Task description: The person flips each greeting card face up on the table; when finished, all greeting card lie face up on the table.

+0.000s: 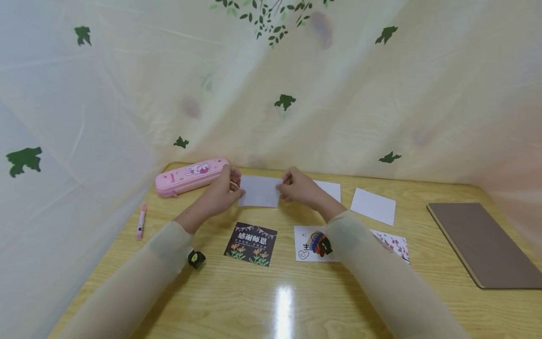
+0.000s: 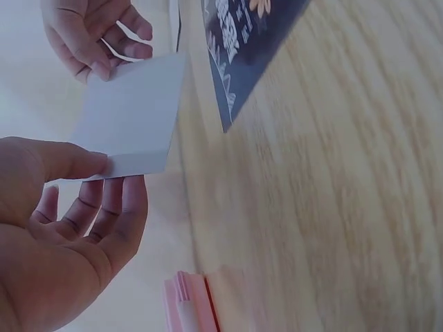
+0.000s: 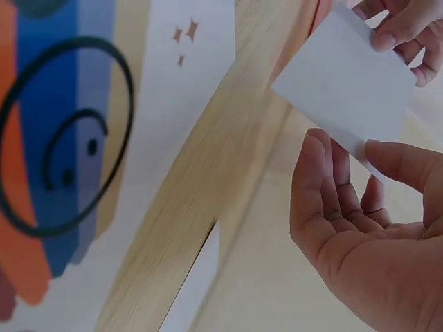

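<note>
Both hands hold a plain white card (image 1: 259, 191) above the back of the table, one at each side edge. My left hand (image 1: 222, 189) pinches its left edge; in the left wrist view the thumb lies on the card's face and the fingers are behind it. On the right edge, my right hand (image 1: 299, 188) pinches with thumb and fingers, as the right wrist view shows. Below the held card lies a dark card (image 1: 251, 244) with flowers and white lettering. Under the right forearm, a white card (image 1: 301, 244) with a colourful drawing is partly hidden.
A pink pencil case (image 1: 192, 176) sits at the back left, a pink marker (image 1: 141, 222) nearer. Two blank white cards (image 1: 372, 206) lie right of the hands, one partly covered. A blossom card (image 1: 395, 246) and a brown notebook (image 1: 484, 245) are farther right. A curtain (image 1: 338, 117) hangs behind.
</note>
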`<move>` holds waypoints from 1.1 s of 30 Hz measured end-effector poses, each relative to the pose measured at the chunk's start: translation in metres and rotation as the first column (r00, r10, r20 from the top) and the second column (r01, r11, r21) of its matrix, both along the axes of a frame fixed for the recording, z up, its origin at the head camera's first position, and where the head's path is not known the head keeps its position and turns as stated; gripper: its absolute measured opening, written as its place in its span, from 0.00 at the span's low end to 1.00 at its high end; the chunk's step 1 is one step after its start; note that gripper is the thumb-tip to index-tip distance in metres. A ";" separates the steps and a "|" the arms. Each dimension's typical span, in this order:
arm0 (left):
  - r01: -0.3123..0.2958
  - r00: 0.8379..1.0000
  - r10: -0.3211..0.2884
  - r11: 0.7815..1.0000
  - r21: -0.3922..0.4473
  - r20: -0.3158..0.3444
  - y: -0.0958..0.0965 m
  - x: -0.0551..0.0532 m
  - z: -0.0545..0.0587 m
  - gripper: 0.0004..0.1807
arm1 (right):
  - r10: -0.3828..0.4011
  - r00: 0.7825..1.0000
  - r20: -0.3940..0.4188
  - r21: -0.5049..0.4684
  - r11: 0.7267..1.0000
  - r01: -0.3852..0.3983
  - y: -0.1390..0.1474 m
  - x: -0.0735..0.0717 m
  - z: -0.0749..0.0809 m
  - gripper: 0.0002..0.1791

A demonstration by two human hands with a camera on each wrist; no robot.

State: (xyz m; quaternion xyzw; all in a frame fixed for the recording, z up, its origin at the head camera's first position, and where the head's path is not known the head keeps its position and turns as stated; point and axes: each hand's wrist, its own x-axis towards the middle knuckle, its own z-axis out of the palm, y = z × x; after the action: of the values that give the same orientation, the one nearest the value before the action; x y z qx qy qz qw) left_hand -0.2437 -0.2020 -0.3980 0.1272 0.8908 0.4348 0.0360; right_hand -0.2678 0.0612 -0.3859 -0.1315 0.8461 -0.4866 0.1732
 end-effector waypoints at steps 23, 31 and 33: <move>0.015 0.989 -0.024 0.998 -0.063 -0.143 0.006 0.026 0.006 0.11 | -0.021 1.000 0.009 -0.070 0.997 0.022 0.019 0.013 0.001 0.21; 0.036 0.970 -0.036 0.999 -0.004 -0.239 0.009 0.029 0.007 0.06 | -0.069 0.966 0.251 -0.228 0.965 0.128 0.015 0.010 -0.002 0.27; 0.052 0.960 -0.049 0.999 0.006 -0.276 0.010 0.030 0.008 0.06 | -0.069 0.948 0.310 -0.279 0.947 0.160 0.014 0.010 -0.002 0.28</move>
State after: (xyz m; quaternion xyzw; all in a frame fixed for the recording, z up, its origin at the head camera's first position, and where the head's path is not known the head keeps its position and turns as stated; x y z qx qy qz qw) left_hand -0.2137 -0.1924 -0.3901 0.2093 0.8806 0.4179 -0.0780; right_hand -0.2583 0.0756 -0.3883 -0.0321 0.7327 -0.6332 0.2471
